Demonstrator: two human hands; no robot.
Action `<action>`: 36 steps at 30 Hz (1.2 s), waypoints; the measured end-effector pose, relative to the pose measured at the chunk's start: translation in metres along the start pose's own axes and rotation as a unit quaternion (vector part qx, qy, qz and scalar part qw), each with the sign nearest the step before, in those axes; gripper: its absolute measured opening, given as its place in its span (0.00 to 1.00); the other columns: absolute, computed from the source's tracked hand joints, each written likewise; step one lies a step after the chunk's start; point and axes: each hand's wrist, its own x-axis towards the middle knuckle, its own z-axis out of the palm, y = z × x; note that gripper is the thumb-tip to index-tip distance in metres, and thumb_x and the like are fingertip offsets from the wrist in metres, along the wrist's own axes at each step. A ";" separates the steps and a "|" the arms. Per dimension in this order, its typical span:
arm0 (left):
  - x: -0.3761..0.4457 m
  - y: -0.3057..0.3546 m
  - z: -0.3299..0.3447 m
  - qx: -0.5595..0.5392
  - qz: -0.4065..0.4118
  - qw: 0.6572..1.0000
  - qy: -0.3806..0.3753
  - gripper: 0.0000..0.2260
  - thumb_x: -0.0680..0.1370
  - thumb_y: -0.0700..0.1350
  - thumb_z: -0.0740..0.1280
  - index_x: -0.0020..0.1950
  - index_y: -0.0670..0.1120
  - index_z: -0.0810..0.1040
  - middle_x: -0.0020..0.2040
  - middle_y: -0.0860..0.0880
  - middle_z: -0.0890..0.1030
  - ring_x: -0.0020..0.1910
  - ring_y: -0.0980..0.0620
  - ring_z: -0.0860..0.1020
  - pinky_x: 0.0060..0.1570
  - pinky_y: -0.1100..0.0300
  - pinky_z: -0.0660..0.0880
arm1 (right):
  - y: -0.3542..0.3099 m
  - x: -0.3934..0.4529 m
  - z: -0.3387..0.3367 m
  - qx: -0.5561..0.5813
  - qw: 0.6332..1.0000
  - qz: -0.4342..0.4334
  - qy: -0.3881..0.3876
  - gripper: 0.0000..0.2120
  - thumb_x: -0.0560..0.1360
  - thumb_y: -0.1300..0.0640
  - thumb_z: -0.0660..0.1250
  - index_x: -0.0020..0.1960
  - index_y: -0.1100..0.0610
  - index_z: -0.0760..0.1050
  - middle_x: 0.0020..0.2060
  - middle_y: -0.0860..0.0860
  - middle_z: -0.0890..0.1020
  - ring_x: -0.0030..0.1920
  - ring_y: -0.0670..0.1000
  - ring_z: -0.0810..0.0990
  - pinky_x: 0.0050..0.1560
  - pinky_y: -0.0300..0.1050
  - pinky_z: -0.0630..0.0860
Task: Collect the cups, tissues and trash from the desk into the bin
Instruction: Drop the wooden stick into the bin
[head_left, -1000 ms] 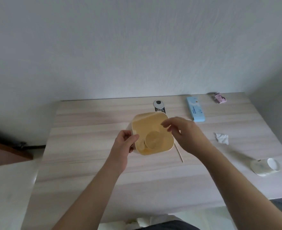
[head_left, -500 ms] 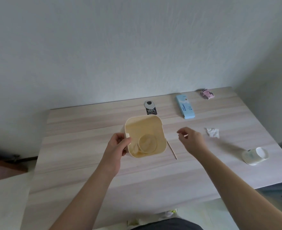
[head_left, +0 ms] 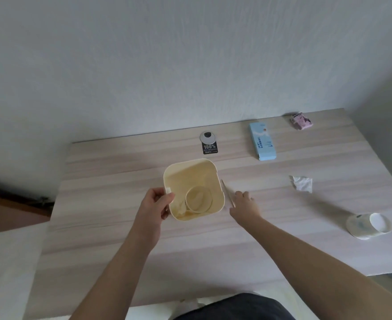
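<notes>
Left hand (head_left: 154, 205) held the bin (head_left: 194, 188) rim; right hand (head_left: 243, 205), grip relaxed, neared the stick (head_left: 227, 192): light, stiff, best pinched mid-length.

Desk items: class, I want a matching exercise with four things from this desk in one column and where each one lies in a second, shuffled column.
Things:
1. Cup
2. Tissue
3. Blue box
4. Stick

Places:
A. Right beside the bin, by the right hand
B. Near the back edge of the desk, right of the round black and silver fitting
C. On its side at the desk's right edge
D. Crumpled, between the blue box and the cup

Pairs: 1-C, 2-D, 3-B, 4-A
</notes>
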 end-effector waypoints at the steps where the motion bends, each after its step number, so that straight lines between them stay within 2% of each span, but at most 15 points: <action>1: 0.000 -0.001 0.002 0.001 -0.002 1.000 0.006 0.04 0.77 0.36 0.66 0.50 0.42 0.74 0.35 0.48 0.72 0.33 0.52 0.68 0.37 0.54 0.65 | 0.000 0.003 0.002 -0.003 1.000 0.002 0.002 0.20 0.76 0.58 0.62 0.65 0.62 0.64 0.62 0.59 0.69 0.60 0.60 0.72 0.58 0.51 0.72; 4: -0.001 -0.003 0.009 -0.003 -0.003 1.000 0.019 0.04 0.77 0.36 0.66 0.49 0.43 0.74 0.36 0.47 0.73 0.34 0.51 0.68 0.37 0.54 0.65 | -0.002 0.008 0.005 -0.043 0.999 -0.005 0.013 0.16 0.77 0.63 0.57 0.65 0.62 0.64 0.62 0.59 0.70 0.61 0.59 0.72 0.58 0.51 0.71; 7: -0.004 -0.003 0.015 -0.009 -0.005 0.999 0.030 0.09 0.72 0.41 0.70 0.49 0.43 0.74 0.37 0.46 0.73 0.35 0.50 0.68 0.38 0.52 0.65 | -0.001 0.012 0.004 -0.098 0.995 -0.021 0.016 0.16 0.78 0.64 0.55 0.66 0.60 0.66 0.61 0.57 0.74 0.61 0.57 0.74 0.58 0.49 0.72; 12: -0.010 -0.006 0.023 -0.018 -0.007 0.999 0.037 0.12 0.69 0.44 0.70 0.50 0.42 0.75 0.34 0.48 0.74 0.34 0.50 0.68 0.40 0.52 0.66 | 0.010 0.016 -0.006 -0.097 0.995 -0.024 -0.025 0.18 0.75 0.63 0.60 0.64 0.54 0.72 0.54 0.52 0.81 0.55 0.54 0.80 0.46 0.45 0.75; 15: -0.011 -0.009 0.027 -0.023 -0.009 0.999 0.039 0.13 0.68 0.45 0.70 0.50 0.43 0.75 0.32 0.49 0.75 0.33 0.51 0.69 0.40 0.52 0.66 | 0.017 0.015 -0.024 0.044 0.997 0.007 -0.056 0.07 0.72 0.57 0.64 0.49 0.57 0.77 0.42 0.53 0.81 0.46 0.55 0.81 0.38 0.42 0.72; 17: -0.012 -0.011 0.028 -0.023 -0.012 0.999 0.044 0.13 0.69 0.45 0.70 0.50 0.43 0.75 0.33 0.49 0.75 0.34 0.51 0.69 0.41 0.51 0.67 | 0.022 0.012 -0.043 0.158 0.987 0.007 -0.042 0.04 0.71 0.56 0.66 0.42 0.56 0.74 0.36 0.51 0.80 0.38 0.52 0.79 0.33 0.41 0.71; 21: -0.011 -0.014 0.032 -0.010 -0.011 0.999 0.053 0.04 0.77 0.39 0.68 0.49 0.43 0.75 0.29 0.54 0.74 0.31 0.54 0.68 0.40 0.53 0.66 | 0.032 -0.007 -0.082 0.332 0.943 -0.025 -0.021 0.01 0.73 0.61 0.65 0.44 0.59 0.74 0.34 0.50 0.85 0.36 0.49 0.83 0.39 0.45 0.80; 25: -0.012 -0.012 0.041 -0.011 -0.015 0.998 0.060 0.02 0.78 0.38 0.66 0.49 0.43 0.74 0.27 0.56 0.73 0.27 0.57 0.68 0.37 0.56 0.64 | 0.034 -0.038 -0.121 0.395 0.915 -0.078 0.026 0.01 0.74 0.62 0.66 0.45 0.57 0.75 0.33 0.50 0.85 0.35 0.46 0.85 0.40 0.44 0.82; 28: -0.014 -0.012 0.045 -0.006 -0.016 0.998 0.059 0.03 0.78 0.38 0.66 0.50 0.42 0.74 0.29 0.53 0.73 0.26 0.58 0.68 0.34 0.58 0.63 | 0.026 -0.067 -0.147 0.371 0.918 -0.130 0.046 0.02 0.73 0.58 0.68 0.42 0.53 0.76 0.33 0.47 0.85 0.33 0.43 0.84 0.37 0.39 0.80; 32: -0.016 -0.012 0.053 0.000 -0.015 0.999 0.051 0.04 0.78 0.37 0.66 0.50 0.42 0.73 0.32 0.51 0.71 0.26 0.58 0.67 0.34 0.58 0.63 | 0.016 -0.097 -0.169 0.265 0.947 -0.166 0.070 0.05 0.72 0.56 0.69 0.38 0.49 0.77 0.28 0.46 0.82 0.30 0.41 0.80 0.29 0.30 0.73; 34: -0.017 -0.012 0.057 0.003 -0.014 0.999 0.044 0.04 0.78 0.37 0.67 0.51 0.41 0.73 0.32 0.51 0.71 0.26 0.58 0.67 0.33 0.59 0.63 | 0.012 -0.107 -0.177 0.202 0.960 -0.175 0.085 0.05 0.71 0.55 0.68 0.37 0.49 0.76 0.27 0.44 0.79 0.29 0.42 0.77 0.26 0.30 0.68; 36: -0.018 -0.012 0.060 0.007 -0.011 0.999 0.036 0.05 0.77 0.37 0.67 0.51 0.41 0.73 0.32 0.50 0.70 0.26 0.57 0.67 0.33 0.58 0.62 | 0.007 -0.113 -0.180 0.149 0.968 -0.186 0.079 0.03 0.71 0.54 0.68 0.38 0.51 0.78 0.29 0.44 0.78 0.31 0.42 0.74 0.29 0.33 0.68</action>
